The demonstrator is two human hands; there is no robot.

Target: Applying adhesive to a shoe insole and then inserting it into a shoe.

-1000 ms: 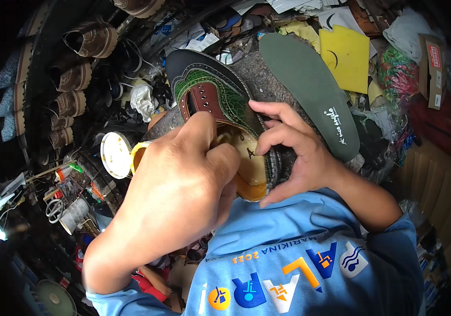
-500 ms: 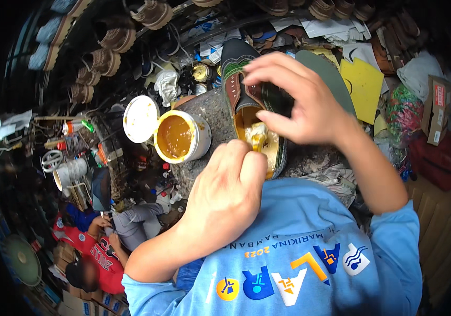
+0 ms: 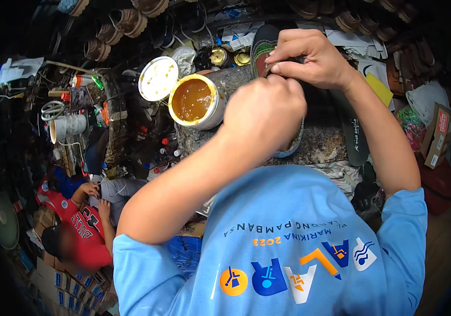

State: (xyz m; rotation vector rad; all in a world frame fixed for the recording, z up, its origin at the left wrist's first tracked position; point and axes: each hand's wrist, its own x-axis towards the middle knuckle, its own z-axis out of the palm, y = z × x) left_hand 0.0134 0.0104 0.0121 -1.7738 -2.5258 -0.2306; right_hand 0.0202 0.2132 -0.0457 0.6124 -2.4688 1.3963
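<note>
A lace-up shoe (image 3: 263, 39) with a dark toe and green and reddish-brown panels lies on a rough grey block (image 3: 317, 145). My right hand (image 3: 312, 59) pinches the edge of its upper near the lace area. My left hand (image 3: 267, 110), blurred and closed, is over the shoe's opening; whatever it holds is hidden. Left of the shoe stands an open white tub (image 3: 216, 113) of amber-yellow paste (image 3: 193, 100), and its smeared round lid (image 3: 158, 78) leans beside it. A dark green insole (image 3: 356, 136) lies on the right.
Small smeared cans (image 3: 218, 56) and crumpled white material (image 3: 184, 59) lie behind the tub. Brown shoes (image 3: 129, 22) line the far edge. A yellow sheet (image 3: 379, 90) and a cardboard box (image 3: 438, 134) are at right. Another person in a red shirt (image 3: 86, 237) sits at lower left.
My right hand has gone from hovering with fingers apart to pinching the shoe's upper. My left hand has moved forward over the opening, hiding the glue-coated piece seen there before. The view has shifted.
</note>
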